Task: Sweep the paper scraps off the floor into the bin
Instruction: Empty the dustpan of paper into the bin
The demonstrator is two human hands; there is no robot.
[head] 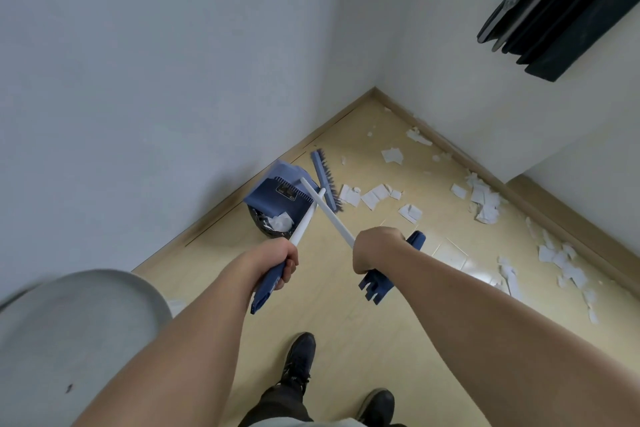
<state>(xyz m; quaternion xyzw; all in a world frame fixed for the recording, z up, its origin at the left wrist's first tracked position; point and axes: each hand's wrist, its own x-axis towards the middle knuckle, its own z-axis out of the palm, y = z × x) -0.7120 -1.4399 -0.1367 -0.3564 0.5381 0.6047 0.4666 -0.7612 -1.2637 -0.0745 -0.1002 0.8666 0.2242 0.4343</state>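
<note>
My left hand (pixel 282 265) grips the blue end of the broom handle, and its white pole runs up to the blue broom head (pixel 325 180), lifted near the wall. My right hand (pixel 375 248) is closed on the dustpan handle, which crosses over the broom pole. The blue dustpan (pixel 277 192) is tilted over a small bin (pixel 258 218) lined with a black bag, with white paper inside. White paper scraps (pixel 485 201) lie scattered on the floor to the right, along the skirting.
Two white walls meet in a corner (pixel 374 90) just behind the bin. More scraps (pixel 568 267) trail along the right wall. My dark shoes (pixel 299 360) stand on the pale wooden floor. A dark curtain (pixel 568 7) hangs at the upper right.
</note>
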